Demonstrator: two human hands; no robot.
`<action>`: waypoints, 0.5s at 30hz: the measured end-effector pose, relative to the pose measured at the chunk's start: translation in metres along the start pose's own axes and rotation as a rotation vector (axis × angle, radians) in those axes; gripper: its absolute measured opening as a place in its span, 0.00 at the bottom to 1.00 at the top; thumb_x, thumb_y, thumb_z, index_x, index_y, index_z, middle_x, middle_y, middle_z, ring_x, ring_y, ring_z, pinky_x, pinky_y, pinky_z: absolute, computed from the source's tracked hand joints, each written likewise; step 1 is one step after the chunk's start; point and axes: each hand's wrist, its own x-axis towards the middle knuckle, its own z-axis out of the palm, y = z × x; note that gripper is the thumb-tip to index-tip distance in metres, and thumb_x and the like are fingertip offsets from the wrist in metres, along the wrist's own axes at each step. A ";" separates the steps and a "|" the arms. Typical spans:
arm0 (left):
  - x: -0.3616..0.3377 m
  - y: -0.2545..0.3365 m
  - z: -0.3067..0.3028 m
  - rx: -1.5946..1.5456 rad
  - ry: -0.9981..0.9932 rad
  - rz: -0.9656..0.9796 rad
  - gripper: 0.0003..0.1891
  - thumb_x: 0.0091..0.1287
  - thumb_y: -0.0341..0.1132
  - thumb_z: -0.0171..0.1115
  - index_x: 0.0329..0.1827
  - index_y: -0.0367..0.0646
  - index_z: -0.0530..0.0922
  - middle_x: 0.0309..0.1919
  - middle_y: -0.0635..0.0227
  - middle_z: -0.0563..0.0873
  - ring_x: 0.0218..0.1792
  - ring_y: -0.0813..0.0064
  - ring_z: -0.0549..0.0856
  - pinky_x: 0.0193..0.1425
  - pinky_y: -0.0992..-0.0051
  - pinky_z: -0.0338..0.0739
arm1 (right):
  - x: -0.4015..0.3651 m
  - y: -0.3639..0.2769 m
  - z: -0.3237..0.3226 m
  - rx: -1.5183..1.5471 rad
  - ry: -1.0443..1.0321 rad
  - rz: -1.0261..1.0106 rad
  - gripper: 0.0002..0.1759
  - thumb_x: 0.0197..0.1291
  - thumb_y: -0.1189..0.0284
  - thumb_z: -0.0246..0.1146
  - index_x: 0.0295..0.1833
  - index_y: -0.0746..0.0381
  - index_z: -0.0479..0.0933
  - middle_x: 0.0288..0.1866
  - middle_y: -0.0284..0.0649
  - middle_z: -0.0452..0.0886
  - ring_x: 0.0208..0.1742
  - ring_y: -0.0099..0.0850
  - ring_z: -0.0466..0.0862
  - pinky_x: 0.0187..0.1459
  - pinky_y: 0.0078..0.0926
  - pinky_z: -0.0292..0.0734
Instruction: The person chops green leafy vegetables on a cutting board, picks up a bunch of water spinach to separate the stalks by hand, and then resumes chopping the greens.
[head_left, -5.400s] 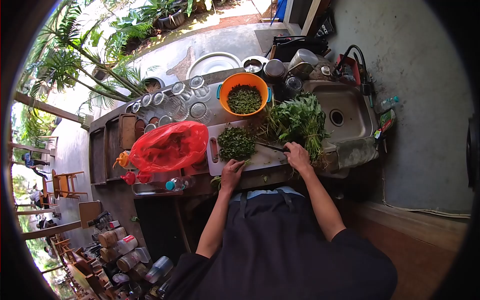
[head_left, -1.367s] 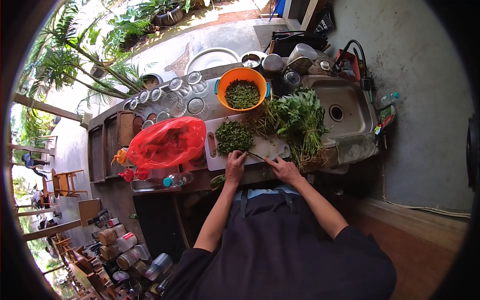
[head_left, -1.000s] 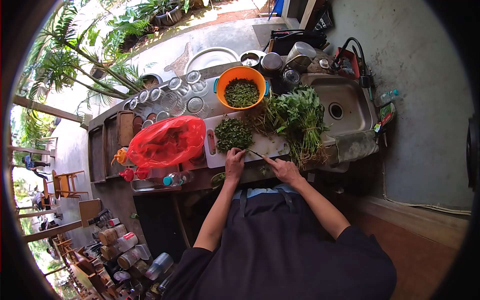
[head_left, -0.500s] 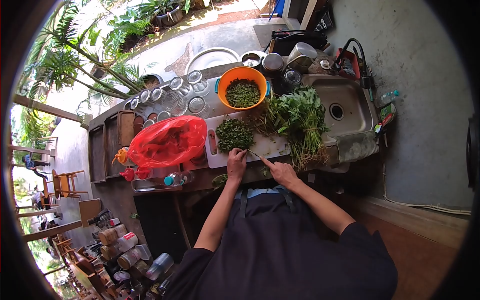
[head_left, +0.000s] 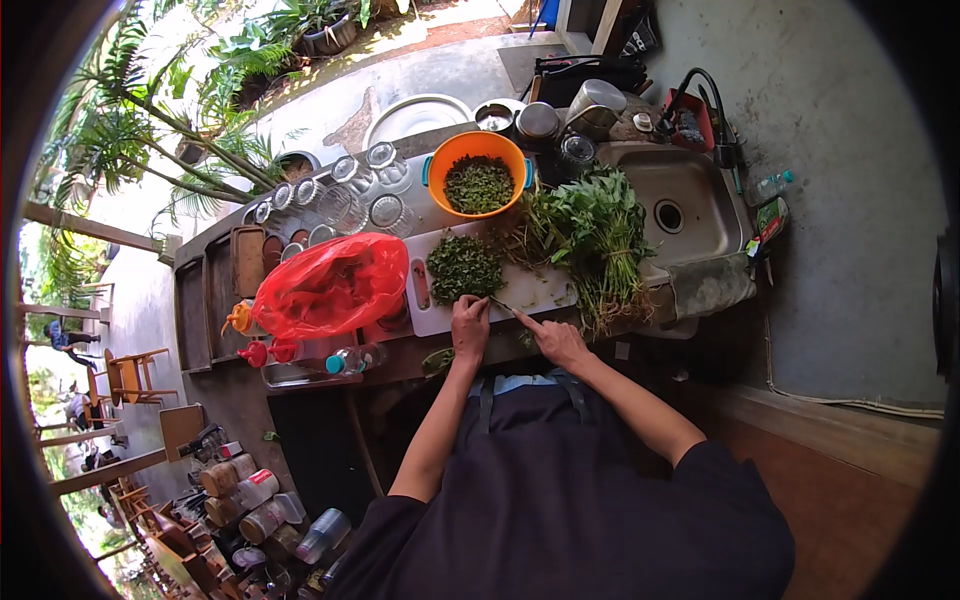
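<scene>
My right hand (head_left: pixel 556 340) grips a knife (head_left: pixel 503 307) whose blade points left over the white cutting board (head_left: pixel 540 290). My left hand (head_left: pixel 469 323) rests curled at the board's near edge, fingertips by the knife tip and a pile of chopped greens (head_left: pixel 463 266). Whether it pins any stems is too small to tell. A bunch of uncut leafy greens (head_left: pixel 596 232) lies on the board's right end. An orange bowl (head_left: pixel 437 166) behind the board holds more chopped greens.
A red plastic bag (head_left: pixel 328 286) sits left of the board, with upturned glasses (head_left: pixel 345 195) behind it. A steel sink (head_left: pixel 690 195) with a tap lies to the right, with pots and lids behind it. Bottles stand at the counter's near left edge.
Since several seconds ago my right hand with the knife has come left from the uncut bunch to the chopped pile. In the last second both hands barely shift.
</scene>
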 end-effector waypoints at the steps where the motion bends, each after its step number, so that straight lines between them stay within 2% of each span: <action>1: 0.001 0.001 -0.001 0.005 0.005 -0.010 0.05 0.65 0.28 0.68 0.40 0.37 0.87 0.38 0.58 0.83 0.43 0.56 0.82 0.47 0.62 0.78 | -0.001 -0.001 -0.002 -0.001 0.003 -0.002 0.42 0.66 0.73 0.55 0.81 0.29 0.53 0.31 0.49 0.81 0.31 0.53 0.84 0.37 0.54 0.81; 3: 0.001 0.000 -0.002 0.000 -0.001 -0.008 0.05 0.65 0.28 0.68 0.40 0.37 0.87 0.38 0.58 0.83 0.43 0.56 0.82 0.47 0.62 0.78 | -0.005 -0.001 -0.004 -0.023 -0.012 0.008 0.43 0.65 0.73 0.57 0.82 0.31 0.53 0.29 0.46 0.80 0.29 0.51 0.83 0.35 0.52 0.82; 7: 0.001 -0.004 -0.003 0.000 -0.046 -0.015 0.06 0.64 0.28 0.68 0.42 0.37 0.88 0.39 0.58 0.83 0.44 0.57 0.83 0.49 0.63 0.78 | -0.004 -0.002 0.000 -0.043 -0.003 0.002 0.43 0.65 0.74 0.56 0.82 0.30 0.52 0.29 0.46 0.80 0.29 0.50 0.83 0.35 0.52 0.82; 9: 0.000 -0.002 -0.004 0.013 -0.053 -0.004 0.07 0.64 0.28 0.68 0.43 0.38 0.88 0.39 0.58 0.83 0.45 0.57 0.83 0.49 0.63 0.78 | 0.002 -0.003 0.003 -0.030 -0.028 0.021 0.44 0.66 0.75 0.52 0.82 0.28 0.51 0.31 0.50 0.81 0.32 0.54 0.84 0.38 0.54 0.82; 13: -0.004 0.004 -0.010 0.022 -0.064 0.035 0.09 0.65 0.27 0.67 0.46 0.38 0.88 0.40 0.58 0.82 0.46 0.58 0.82 0.50 0.62 0.78 | -0.003 -0.001 0.001 -0.049 0.023 -0.021 0.44 0.65 0.74 0.55 0.82 0.30 0.51 0.30 0.46 0.80 0.29 0.50 0.84 0.35 0.51 0.82; 15: -0.003 0.003 -0.010 0.031 -0.078 0.033 0.09 0.65 0.26 0.67 0.47 0.39 0.88 0.41 0.59 0.82 0.46 0.58 0.82 0.50 0.62 0.78 | -0.009 0.001 -0.003 -0.072 -0.041 0.022 0.44 0.65 0.75 0.55 0.82 0.30 0.51 0.31 0.47 0.80 0.29 0.51 0.84 0.35 0.51 0.82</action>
